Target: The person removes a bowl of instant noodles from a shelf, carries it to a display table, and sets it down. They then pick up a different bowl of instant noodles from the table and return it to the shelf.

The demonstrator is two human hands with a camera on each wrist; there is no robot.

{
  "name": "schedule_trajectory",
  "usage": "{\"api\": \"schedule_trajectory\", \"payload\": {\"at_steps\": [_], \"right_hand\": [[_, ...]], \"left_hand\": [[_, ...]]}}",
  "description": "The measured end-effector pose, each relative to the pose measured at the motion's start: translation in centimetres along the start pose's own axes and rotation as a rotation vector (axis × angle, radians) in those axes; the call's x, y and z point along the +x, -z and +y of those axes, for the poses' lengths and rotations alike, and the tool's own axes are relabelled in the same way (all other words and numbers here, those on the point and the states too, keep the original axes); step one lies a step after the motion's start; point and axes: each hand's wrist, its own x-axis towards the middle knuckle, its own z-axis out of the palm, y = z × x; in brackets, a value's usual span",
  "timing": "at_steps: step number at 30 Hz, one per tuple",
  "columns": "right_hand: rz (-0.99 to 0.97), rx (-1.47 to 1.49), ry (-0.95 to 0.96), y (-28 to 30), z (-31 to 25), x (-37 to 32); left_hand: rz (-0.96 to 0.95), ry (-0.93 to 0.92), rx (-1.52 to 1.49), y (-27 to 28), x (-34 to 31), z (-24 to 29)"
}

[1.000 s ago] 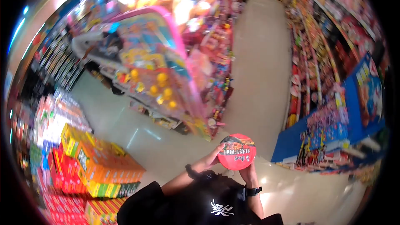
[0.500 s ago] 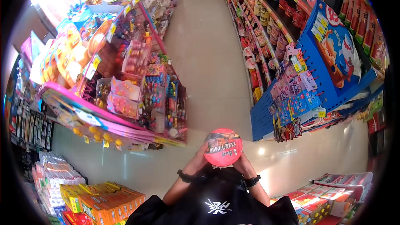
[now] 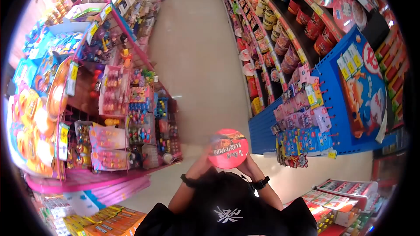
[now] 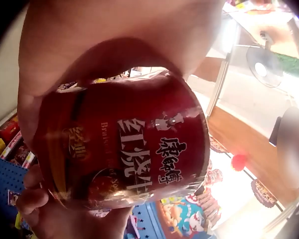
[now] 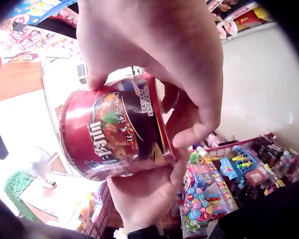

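A red cup of instant noodles (image 3: 228,148) is held in front of the chest, its printed round lid facing up in the head view. My left hand (image 3: 201,164) grips its left side, and my right hand (image 3: 250,168) grips the opposite side. In the left wrist view, the left hand (image 4: 124,35) arches over the cup's red wall (image 4: 124,144), with the right hand's fingers (image 4: 32,199) at the lower left. From the right wrist, the right hand (image 5: 159,55) curves round the cup (image 5: 114,129), and the left hand (image 5: 144,196) supports it from the other side.
Left of the aisle floor (image 3: 192,74) stands a pink-edged rack (image 3: 100,179) of toys and sweets. A blue pegboard stand (image 3: 326,91) with hanging packets is on the right, beside shelves of noodle cups (image 3: 323,41). Stacked boxes (image 3: 109,223) sit at lower left, a red display (image 3: 332,205) at lower right.
The head view has swung to the right, so the racks and aisle have shifted left and look nearer. Both hands keep hold of the noodle cup throughout.
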Motion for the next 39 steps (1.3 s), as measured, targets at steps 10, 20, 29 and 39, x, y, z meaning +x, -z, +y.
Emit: {"api": "schedule_trajectory", "payload": {"at_steps": [10, 20, 29, 39], "right_hand": [[-0.068, -0.110, 0.027, -3.1, -7.4, 10.9], [-0.061, -0.115, 0.049, -3.8, -8.9, 15.4], [-0.089, 0.031, -0.034, -1.8, -9.5, 18.5], [-0.038, 0.031, -0.009, -2.6, -14.2, 23.7]], "left_hand": [[-0.094, -0.078, -0.008, 1.5, 8.3, 9.1], [-0.005, -0.096, 0.007, 3.4, 11.6, 12.3], [0.030, -0.069, 0.002, 5.0, 14.4, 13.3], [0.092, -0.036, -0.004, 4.7, 20.4, 16.8]]}}
